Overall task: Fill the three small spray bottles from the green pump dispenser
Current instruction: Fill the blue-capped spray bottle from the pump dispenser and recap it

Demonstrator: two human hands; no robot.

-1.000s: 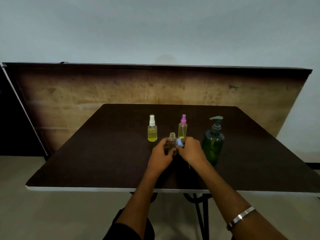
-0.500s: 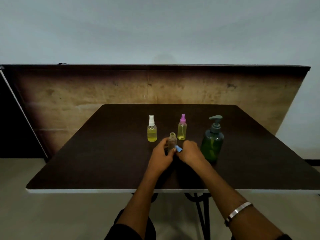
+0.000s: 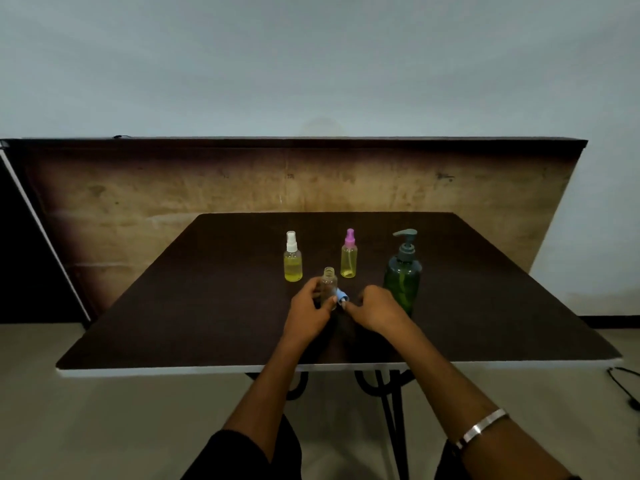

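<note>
An uncapped clear small spray bottle point(image 3: 329, 285) stands on the dark table point(image 3: 207, 306), looking empty, and my left hand point(image 3: 308, 313) grips its lower body. Its blue spray cap point(image 3: 342, 301) lies low beside the bottle, on its right. The fingertips of my right hand point(image 3: 377, 308) pinch that cap. Behind stand a white-capped spray bottle point(image 3: 293, 261) and a pink-capped spray bottle point(image 3: 348, 258), both holding yellow liquid. The green pump dispenser point(image 3: 402, 275) stands just right of my right hand, its nozzle pointing left.
A brown board point(image 3: 138, 192) leans upright behind the table. The table's white front edge point(image 3: 173, 371) runs across below my forearms. A dark cable point(image 3: 623, 386) lies on the floor at the right.
My right hand has lowered the blue cap from beside the bottle's neck to the table next to the bottle's base. My left hand keeps hold of the bottle.
</note>
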